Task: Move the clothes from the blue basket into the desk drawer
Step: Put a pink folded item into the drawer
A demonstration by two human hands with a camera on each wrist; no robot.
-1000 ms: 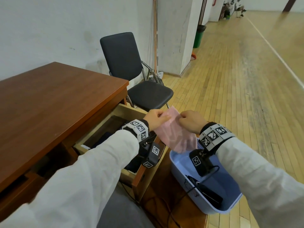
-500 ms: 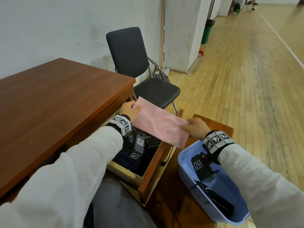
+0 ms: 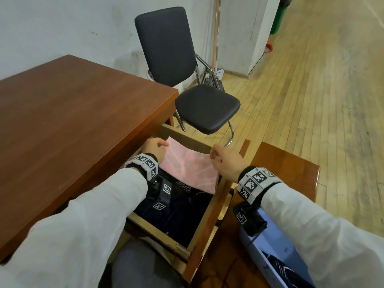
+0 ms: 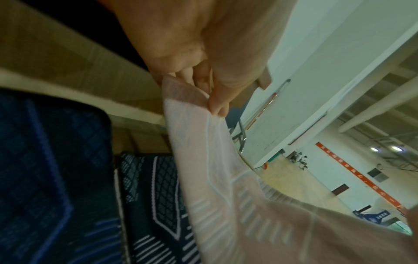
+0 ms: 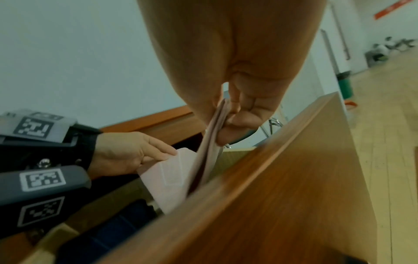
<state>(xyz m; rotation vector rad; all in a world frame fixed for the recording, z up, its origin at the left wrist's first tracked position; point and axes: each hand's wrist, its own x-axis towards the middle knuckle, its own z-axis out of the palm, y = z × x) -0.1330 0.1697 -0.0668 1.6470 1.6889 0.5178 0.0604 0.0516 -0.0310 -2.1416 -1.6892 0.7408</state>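
Below the head camera, the wooden desk (image 3: 72, 121) fills the left half of the view, with a black chair (image 3: 187, 80) standing just beyond its far corner on the plank floor. The desk drawer (image 3: 199, 223) is pulled out toward the person, and its wooden front panel stands between the drawer cavity and the blue basket (image 3: 276, 254), which sits at lower right on a low wooden surface. A dark striped garment (image 3: 278, 269) remains in the basket. Dark navy patterned clothes (image 3: 176, 215) lie flat in the near part of the drawer. A pink cloth (image 3: 191, 165) lies spread across the far part of the drawer, partly overlapping the navy clothes. The left hand (image 3: 153, 147) pinches the far left corner of the pink cloth between thumb and fingers. The right hand (image 3: 226, 161) pinches the right edge of the same cloth, just inside the drawer front. Both wrists carry marker-covered bands.
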